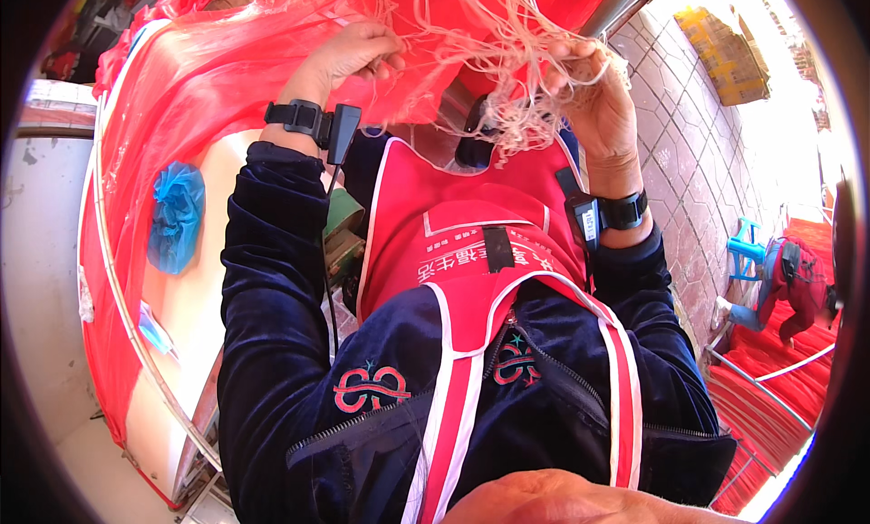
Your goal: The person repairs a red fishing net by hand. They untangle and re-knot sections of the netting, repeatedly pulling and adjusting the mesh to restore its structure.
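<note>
Loose cream-coloured cords (521,116) hang in a tangled bunch in front of me, with many thin strands spreading upward and to the left. My right hand (600,103) is closed round the right side of this bunch, strands looping over its fingers. My left hand (367,51) is raised over the red netting (227,71), its fingers curled and pinched together. Thin strands run close by its fingertips, but what they hold is too small to make out. Red net cloth spreads behind and below both hands.
A blue plastic bag (177,216) lies on the pale surface (204,279) at left, beside a curved pole (118,298). A taped cardboard box (722,55) stands on the paving (675,144) at far right. Lower down, a person (790,284) bends over red netting near a blue stool (745,248).
</note>
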A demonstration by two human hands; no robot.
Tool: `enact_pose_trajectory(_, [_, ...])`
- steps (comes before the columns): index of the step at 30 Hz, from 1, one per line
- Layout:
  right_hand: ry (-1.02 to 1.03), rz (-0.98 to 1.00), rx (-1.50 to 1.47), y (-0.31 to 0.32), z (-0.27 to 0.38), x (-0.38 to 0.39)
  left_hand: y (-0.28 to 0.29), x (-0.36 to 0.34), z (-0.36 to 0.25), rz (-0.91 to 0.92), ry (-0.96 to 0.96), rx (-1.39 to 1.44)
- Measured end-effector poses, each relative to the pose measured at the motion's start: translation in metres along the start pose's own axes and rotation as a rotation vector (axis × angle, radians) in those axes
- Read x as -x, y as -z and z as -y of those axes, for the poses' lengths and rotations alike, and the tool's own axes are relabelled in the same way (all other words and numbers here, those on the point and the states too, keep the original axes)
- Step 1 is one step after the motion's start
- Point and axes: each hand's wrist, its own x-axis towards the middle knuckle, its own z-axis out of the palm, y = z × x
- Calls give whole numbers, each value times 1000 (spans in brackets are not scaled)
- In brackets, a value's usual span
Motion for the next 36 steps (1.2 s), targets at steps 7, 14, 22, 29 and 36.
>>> enact_pose_trajectory(7, [-53, 62, -53, 9, 2, 17, -24, -1, -4, 244, 3, -53])
enact_pose_trajectory(14, [-41, 56, 12, 5, 2, 27, -29, 3, -10, 256, 29, 121])
enact_pose_trajectory(22, [-131, 300, -150, -13, 2, 39, -57, 9, -4, 269, 139, 236])
enact_pose_trajectory(29, [-219, 362, -135, -20, -2, 44, -81, 5, 5, 2, 108, 588])
enact_pose_trajectory(36, [-357, -117, -56, 15, -31, 48, -53, 16, 4, 33, -16, 706])
